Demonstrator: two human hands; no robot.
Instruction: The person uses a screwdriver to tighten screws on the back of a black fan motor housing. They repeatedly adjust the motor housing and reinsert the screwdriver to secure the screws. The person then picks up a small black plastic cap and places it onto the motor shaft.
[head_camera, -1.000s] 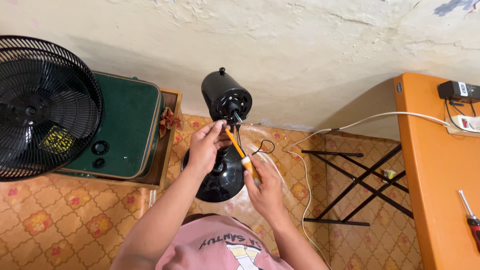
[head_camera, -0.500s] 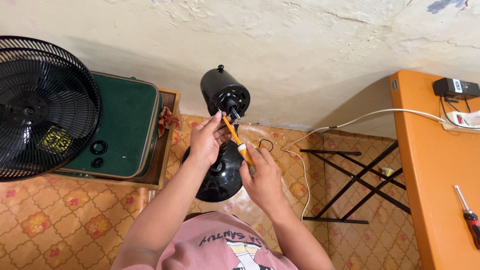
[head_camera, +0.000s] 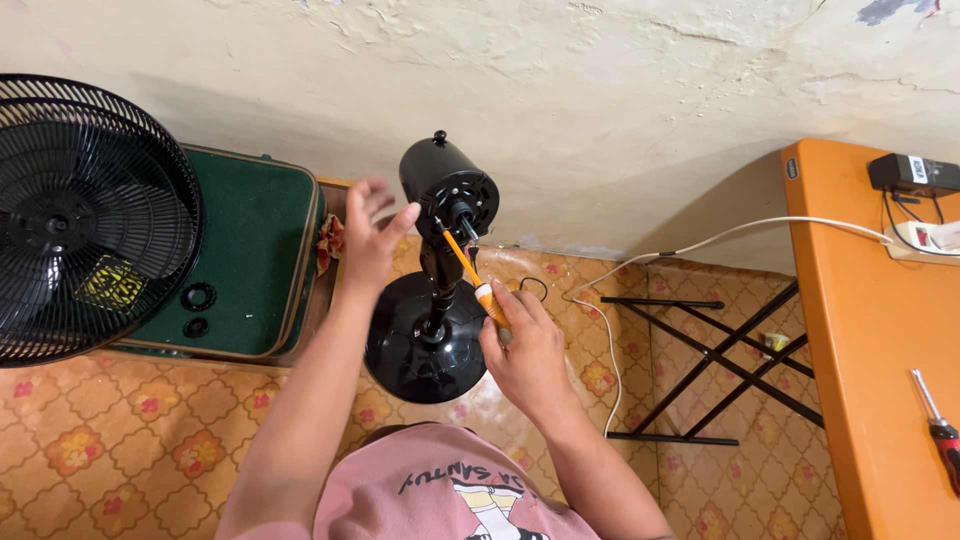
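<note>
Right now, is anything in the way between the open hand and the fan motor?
Nothing visible. The left hand is spread open beside the black fan motor housing, with only bare wall behind the gap.

Single head cam, looking steeply down past my chest at the floor and wall base. Close range: my forearms fill the lower middle.

floor (head_camera: 130, 440): patterned tile; fan base (head_camera: 420, 345), green case (head_camera: 250, 260) | orange table (head_camera: 860, 330): screwdriver (head_camera: 935, 430)

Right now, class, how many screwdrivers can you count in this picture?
2. An orange-handled screwdriver is in the right hand, its tip at the fan motor; a red-and-black screwdriver lies on the orange table. Others may be hidden.
</note>
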